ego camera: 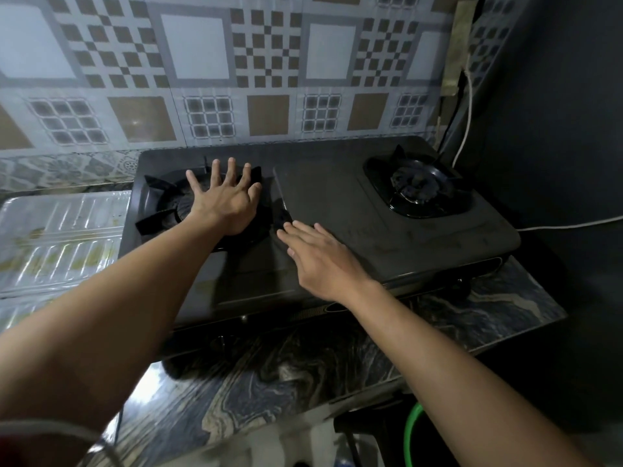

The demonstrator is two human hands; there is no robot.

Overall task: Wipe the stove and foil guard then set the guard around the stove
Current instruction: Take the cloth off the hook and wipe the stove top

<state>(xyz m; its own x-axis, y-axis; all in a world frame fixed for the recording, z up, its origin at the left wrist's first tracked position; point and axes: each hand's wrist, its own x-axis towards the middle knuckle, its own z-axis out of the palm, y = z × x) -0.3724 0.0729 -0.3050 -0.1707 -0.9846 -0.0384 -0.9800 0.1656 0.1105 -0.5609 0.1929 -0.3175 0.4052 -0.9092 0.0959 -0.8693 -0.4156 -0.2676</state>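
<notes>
A patterned tile wall [236, 69] of grey, white and brown squares runs across the far side. A dark marbled counter [303, 372] with pale swirls fills the near middle. A white cable [467, 106] hangs down the far right corner and runs off right along a dark wall [556, 129]. A green hose [413, 429] curves below the counter's near right edge.
</notes>
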